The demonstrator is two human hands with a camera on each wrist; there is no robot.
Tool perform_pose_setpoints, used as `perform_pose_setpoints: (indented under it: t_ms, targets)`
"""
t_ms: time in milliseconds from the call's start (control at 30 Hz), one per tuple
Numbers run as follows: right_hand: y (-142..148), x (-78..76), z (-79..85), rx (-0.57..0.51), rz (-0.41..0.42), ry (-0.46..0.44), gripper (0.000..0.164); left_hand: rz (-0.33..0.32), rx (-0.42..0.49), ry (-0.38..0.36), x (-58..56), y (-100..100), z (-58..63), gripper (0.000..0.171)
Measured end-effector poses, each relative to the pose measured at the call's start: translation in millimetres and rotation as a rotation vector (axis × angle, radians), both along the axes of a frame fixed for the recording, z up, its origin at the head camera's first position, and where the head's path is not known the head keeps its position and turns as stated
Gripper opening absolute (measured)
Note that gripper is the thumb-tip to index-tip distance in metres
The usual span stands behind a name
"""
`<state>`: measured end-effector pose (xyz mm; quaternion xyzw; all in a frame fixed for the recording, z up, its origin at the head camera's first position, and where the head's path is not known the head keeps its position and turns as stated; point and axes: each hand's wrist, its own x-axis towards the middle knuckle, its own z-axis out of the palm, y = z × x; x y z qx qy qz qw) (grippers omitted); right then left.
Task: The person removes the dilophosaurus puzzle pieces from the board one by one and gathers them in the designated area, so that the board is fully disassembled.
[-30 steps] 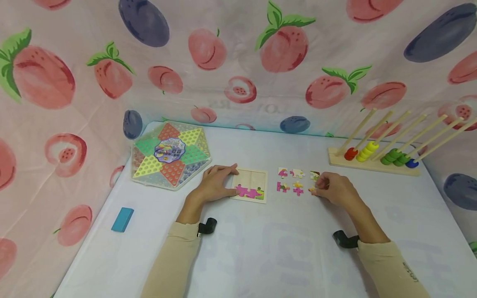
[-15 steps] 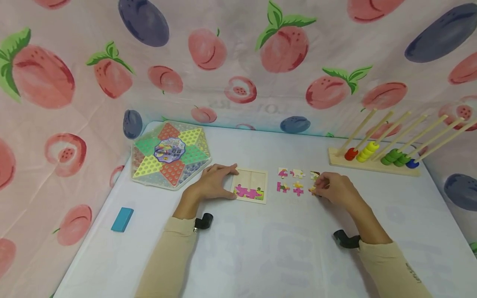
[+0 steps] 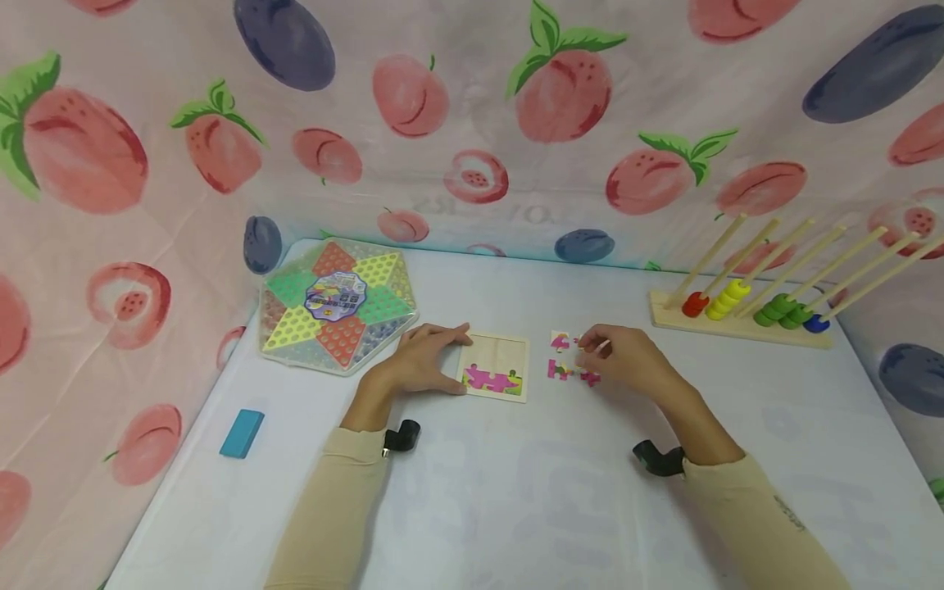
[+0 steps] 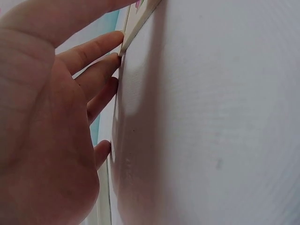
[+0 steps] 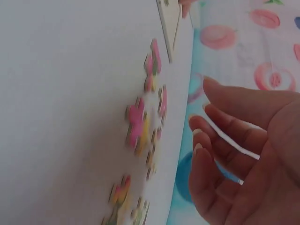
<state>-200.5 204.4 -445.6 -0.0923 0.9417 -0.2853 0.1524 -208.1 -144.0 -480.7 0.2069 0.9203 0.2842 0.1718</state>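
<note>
A small wooden puzzle tray (image 3: 500,360) lies mid-table, its lower row filled with pink and green pieces and its upper part bare wood. My left hand (image 3: 422,362) rests at its left side, thumb at the near corner and index finger by the far one. In the left wrist view, fairly straight fingers (image 4: 101,51) touch the tray's edge. My right hand (image 3: 627,356) hovers over the loose puzzle pieces (image 3: 558,369) to the tray's right. The right wrist view shows this hand (image 5: 239,145) with loosely bent fingers and nothing between them. It hides some pieces in the head view.
A hexagonal Chinese checkers set (image 3: 338,307) lies at the back left. A blue block (image 3: 242,433) sits nearer the left edge. The wooden bead rack (image 3: 737,319) with upright rods stands at the back right. Fruit-patterned cloth (image 3: 472,123) hangs behind the table.
My right hand has moved left, from the rightmost puzzle pieces to above the middle ones. The left hand has shifted slightly left and still touches the tray.
</note>
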Motion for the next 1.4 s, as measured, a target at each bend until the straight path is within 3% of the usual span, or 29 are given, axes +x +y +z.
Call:
perform_pose_setpoints:
  t_ms: [333, 500, 767, 1033, 1400]
  targets:
    - [-63, -4.4, -2.4, -0.063, 0.347, 0.072, 0.033, 0.006, 0.006, -0.008, -1.7, 1, -0.5, 0.078]
    - [-85, -6.9, -10.2, -0.111, 0.442, 0.065, 0.032, 0.008, 0.020, -0.015, -2.7, 2, -2.1, 0.078]
    - [-109, -8.3, -20.4, -0.124, 0.493, 0.050, 0.030, 0.011, 0.035, -0.019, -2.4, 1, -3.4, 0.077]
    - [-118, -5.5, -33.4, -0.140, 0.503, 0.131, 0.030, 0.008, 0.061, -0.018, -1.6, 0, -4.2, 0.077]
    - [-125, -3.7, -31.5, -0.146, 0.474, 0.106, 0.026, 0.019, 0.058, -0.030, -1.9, -1, -4.5, 0.081]
